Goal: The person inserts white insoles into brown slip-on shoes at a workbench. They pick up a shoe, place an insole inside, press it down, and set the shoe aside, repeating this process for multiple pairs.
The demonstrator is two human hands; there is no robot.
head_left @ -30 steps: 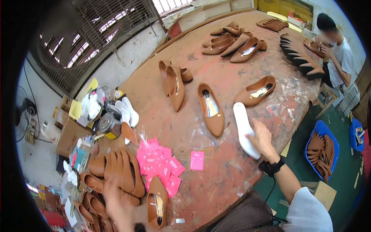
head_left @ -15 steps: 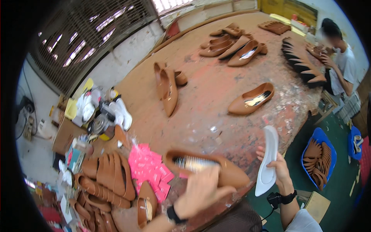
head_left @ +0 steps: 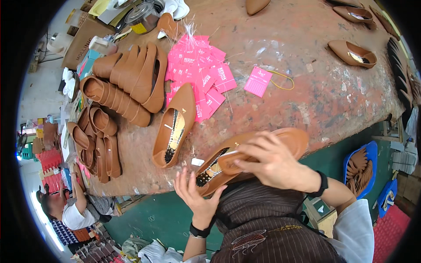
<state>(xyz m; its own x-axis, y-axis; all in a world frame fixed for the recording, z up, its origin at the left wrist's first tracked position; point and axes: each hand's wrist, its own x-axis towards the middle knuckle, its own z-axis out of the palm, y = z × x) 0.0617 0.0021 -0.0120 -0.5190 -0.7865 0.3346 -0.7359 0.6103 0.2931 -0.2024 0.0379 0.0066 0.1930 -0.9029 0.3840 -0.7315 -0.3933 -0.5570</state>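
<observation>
A tan pointed shoe lies at the table's near edge, its inside showing a gold patch and dark specks around the heel. My right hand is closed on a tan insole, holding it slantwise over the shoe's front part. Part of the insole is hidden under my fingers. Next to the shoe's heel, my left hand has its fingers and thumb spread on either side; whether it touches the shoe is unclear. Another tan shoe with the same gold-patched inside lies just left of that one.
Pink tags lie heaped beyond the shoes; a single pink tag has a yellow loop. Stacked tan shoe uppers fill the left. More shoes stand far right. A blue basket sits on the floor; another person is at left.
The view has swung down and left. My right hand brought the insole, earlier showing white, over the shoe with a tan face showing. My left hand moved from atop the shoe to its heel.
</observation>
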